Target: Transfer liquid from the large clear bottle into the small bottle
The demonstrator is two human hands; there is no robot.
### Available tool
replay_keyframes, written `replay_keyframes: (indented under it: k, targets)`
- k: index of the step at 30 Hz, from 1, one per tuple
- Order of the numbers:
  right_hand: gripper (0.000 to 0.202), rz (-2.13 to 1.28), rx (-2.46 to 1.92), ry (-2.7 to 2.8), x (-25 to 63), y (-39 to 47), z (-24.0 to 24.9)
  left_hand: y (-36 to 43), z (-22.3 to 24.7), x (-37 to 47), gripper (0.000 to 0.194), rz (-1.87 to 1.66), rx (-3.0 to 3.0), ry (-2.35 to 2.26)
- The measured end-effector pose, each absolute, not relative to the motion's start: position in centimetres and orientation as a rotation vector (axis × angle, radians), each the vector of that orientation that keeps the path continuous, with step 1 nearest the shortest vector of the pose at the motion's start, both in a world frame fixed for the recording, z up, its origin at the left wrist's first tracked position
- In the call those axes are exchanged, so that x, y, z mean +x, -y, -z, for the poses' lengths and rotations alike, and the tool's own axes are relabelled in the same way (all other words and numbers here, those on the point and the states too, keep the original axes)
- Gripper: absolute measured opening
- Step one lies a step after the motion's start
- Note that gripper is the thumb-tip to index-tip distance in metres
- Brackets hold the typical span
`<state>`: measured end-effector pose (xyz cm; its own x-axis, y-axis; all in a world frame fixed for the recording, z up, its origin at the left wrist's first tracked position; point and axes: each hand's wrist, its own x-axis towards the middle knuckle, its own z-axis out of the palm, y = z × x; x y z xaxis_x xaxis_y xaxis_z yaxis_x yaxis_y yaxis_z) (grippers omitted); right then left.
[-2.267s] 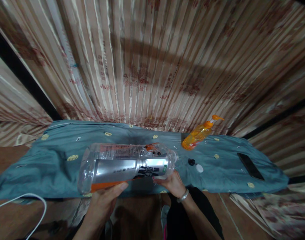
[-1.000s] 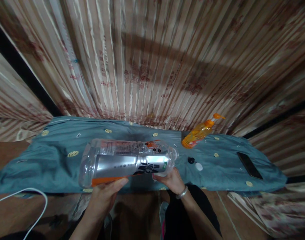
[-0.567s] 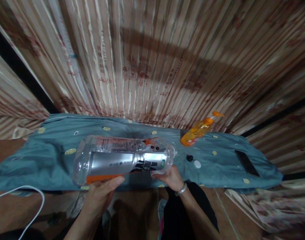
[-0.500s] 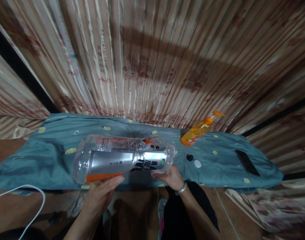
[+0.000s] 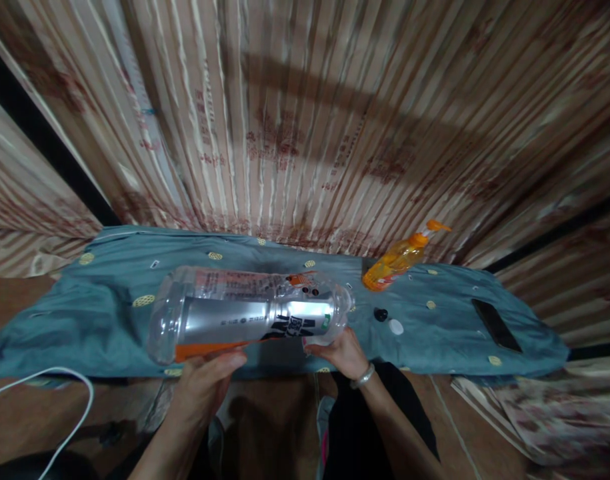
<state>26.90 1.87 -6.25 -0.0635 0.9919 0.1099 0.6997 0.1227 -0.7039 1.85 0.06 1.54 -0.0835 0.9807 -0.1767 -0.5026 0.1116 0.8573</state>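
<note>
A large clear plastic bottle (image 5: pixel 249 313) with a silver and orange label lies sideways in the air above the blue-green cloth. Its neck points right, and no cap shows on it. My left hand (image 5: pixel 209 373) grips the lower side near the bottle's base, thumb along the label. Near the neck, my right hand (image 5: pixel 342 353) holds the underside, with a bracelet on that wrist; some fingers are hidden behind the bottle. To the right of the neck, a black cap (image 5: pixel 381 314) and a white cap (image 5: pixel 396 327) lie on the cloth.
An orange pump bottle (image 5: pixel 395 263) stands on the blue-green cloth (image 5: pixel 455 340) at the back right. Farther right lies a black phone (image 5: pixel 495 325). Striped curtains (image 5: pixel 305 133) hang behind. A white cable (image 5: pixel 87 393) curves at the lower left.
</note>
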Motion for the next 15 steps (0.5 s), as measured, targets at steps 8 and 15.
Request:
replay_keyframes:
  k: [8, 15]
  targets:
    - [0.018, -0.722, -1.594, 1.813, 26.9, -1.9, 6.2, -0.5, -1.5, 1.9, 0.035, -1.381, 0.677, -0.992]
    - [0.024, -0.686, -1.600, 1.807, 26.8, -1.9, 6.2, -0.7, -0.2, 1.4, 0.023, -1.373, 0.728, -1.011]
